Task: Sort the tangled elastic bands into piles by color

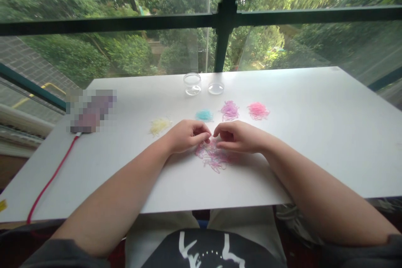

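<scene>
A loose pile of mixed pink, purple and pale elastic bands (215,163) lies on the white table, partly hidden under my hands. My left hand (189,135) is over the pile's left side, thumb and forefinger pinched together; whatever is between the tips is too small to make out. Close beside it, my right hand (240,137) hovers at the pile's right side with thumb and forefinger apart and the other fingers curled. Beyond my hands are single-colour heaps of bands: yellow (159,126), blue (204,115), purple (230,110) and pink (258,110).
A clear round tub (192,84) and a clear shallow lid or dish (216,88) stand near the table's far edge. At the left lies a pixelated device (94,113) with a red cable (53,178) running off the front edge. Windows rise behind the white table (314,134).
</scene>
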Available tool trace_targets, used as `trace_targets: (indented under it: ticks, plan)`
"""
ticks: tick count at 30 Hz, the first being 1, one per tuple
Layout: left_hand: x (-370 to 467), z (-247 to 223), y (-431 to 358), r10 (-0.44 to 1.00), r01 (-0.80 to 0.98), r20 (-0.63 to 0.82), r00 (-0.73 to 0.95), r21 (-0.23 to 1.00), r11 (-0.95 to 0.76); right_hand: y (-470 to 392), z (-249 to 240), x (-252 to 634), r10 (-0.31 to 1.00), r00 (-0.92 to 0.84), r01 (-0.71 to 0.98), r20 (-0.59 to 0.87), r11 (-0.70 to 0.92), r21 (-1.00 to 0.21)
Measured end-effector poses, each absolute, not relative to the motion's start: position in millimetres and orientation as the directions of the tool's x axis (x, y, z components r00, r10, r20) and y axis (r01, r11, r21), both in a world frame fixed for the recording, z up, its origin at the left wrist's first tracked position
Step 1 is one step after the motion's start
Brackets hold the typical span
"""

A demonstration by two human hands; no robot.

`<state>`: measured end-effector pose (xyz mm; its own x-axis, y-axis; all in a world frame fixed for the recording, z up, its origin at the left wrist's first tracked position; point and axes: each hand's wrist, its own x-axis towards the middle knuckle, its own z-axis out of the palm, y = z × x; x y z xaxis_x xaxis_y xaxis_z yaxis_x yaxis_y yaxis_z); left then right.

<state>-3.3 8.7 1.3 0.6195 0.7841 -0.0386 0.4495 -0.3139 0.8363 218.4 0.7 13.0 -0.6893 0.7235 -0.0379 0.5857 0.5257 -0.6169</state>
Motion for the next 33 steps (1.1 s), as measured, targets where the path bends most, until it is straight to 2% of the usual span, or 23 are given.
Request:
trace_targets:
  ticks: [9,15,24,33]
  plan:
    - [0,-2,6,0.735,0.281,-0.025,0.678,0.932,-0.227,1,6,212,0.763,-0.644,0.533,0.055,0.499,-0.684]
    - [0,-1,7,0.751,0.297,-0.012,0.661,0.923,-0.246,3,3,213,0.728,-0.667,0.449,0.157,0.561,-0.695]
    - [-2,-7,11,0.794,0.264,-0.001,0.608,0.944,-0.200,3,2,214,0.758,-0.631,0.491,0.167,0.556,-0.671]
    - [0,-4,9,0.808,0.388,-0.050,0.587,0.893,-0.227,5,0,214,0.745,-0.636,0.507,0.200,0.599,-0.619]
